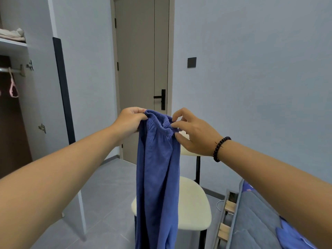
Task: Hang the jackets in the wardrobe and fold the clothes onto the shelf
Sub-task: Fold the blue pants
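While both arms reach forward at chest height, the blue knitted trousers [158,177] hang straight down between them, held up in the air by the elastic waistband. Left hand [130,121]: fingers curled round the left end of the waistband, gripping it. Right hand [194,132]: thumb and forefinger pinch the right end of the waistband; remaining fingers arched loosely above the cloth. A dark bead bracelet [220,149] sits on the right wrist.

Trouser legs drop in front of a cream-seated chair [194,207] with black legs, standing on the grey tiled floor [111,186]; lower hems run out of view at the bottom.

Far left: open wardrobe [36,97], folded pale clothes [12,35] on its upper shelf [13,44], a pink hanger [13,87] on the rail below.

Behind: closed beige door [142,69] with black handle, dark wall switch [191,62]. Lower right: corner of a bed [255,218] with grey-blue quilted mattress, another blue garment [291,236] lying near its edge.
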Demonstrator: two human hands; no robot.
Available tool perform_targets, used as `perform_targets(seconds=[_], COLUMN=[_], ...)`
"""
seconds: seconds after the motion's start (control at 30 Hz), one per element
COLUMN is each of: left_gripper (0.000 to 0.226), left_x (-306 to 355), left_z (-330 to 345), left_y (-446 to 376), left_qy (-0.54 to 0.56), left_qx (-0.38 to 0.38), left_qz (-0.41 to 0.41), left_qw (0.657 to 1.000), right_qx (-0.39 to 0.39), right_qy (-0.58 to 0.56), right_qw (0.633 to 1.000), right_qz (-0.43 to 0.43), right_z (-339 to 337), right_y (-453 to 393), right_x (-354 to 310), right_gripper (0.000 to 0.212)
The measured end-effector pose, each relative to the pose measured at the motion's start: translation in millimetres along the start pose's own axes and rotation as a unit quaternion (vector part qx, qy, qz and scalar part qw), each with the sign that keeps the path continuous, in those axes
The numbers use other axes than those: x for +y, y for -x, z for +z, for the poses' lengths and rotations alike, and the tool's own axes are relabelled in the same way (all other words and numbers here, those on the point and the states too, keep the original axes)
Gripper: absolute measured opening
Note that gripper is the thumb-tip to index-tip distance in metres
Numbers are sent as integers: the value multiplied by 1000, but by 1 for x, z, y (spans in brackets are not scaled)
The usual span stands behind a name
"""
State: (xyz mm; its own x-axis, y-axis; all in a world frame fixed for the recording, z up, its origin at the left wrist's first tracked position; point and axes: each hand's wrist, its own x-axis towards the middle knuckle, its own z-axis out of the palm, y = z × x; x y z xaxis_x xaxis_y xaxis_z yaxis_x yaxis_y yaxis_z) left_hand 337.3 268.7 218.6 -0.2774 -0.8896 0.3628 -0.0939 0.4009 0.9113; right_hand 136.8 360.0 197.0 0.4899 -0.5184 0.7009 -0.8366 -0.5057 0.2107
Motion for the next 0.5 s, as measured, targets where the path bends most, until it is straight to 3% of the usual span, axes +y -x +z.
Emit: perform_targets(seconds=[0.1, 0.17, 0.33, 0.5], left_gripper=[25, 25, 27, 26], left_x=[1, 2, 6, 8], left_z=[4, 6, 9, 8], left_y=[3, 7, 13, 13], left_qy=[46, 64, 72, 79], left_qx=[-19, -33, -50, -56], left_qz=[-5, -1, 8, 11], left_qw=[999, 997, 996, 995], right_qx=[-5, -13, -9, -7], right_qy=[-30, -58, 5, 21], right_qw=[999, 997, 999, 999], right_qz=[13, 47, -45, -44], right_z=[0, 2, 11, 13], right_y=[4, 6, 4, 1], right_x=[-6, -11, -14, -16], right_gripper=[26, 32, 24, 41])
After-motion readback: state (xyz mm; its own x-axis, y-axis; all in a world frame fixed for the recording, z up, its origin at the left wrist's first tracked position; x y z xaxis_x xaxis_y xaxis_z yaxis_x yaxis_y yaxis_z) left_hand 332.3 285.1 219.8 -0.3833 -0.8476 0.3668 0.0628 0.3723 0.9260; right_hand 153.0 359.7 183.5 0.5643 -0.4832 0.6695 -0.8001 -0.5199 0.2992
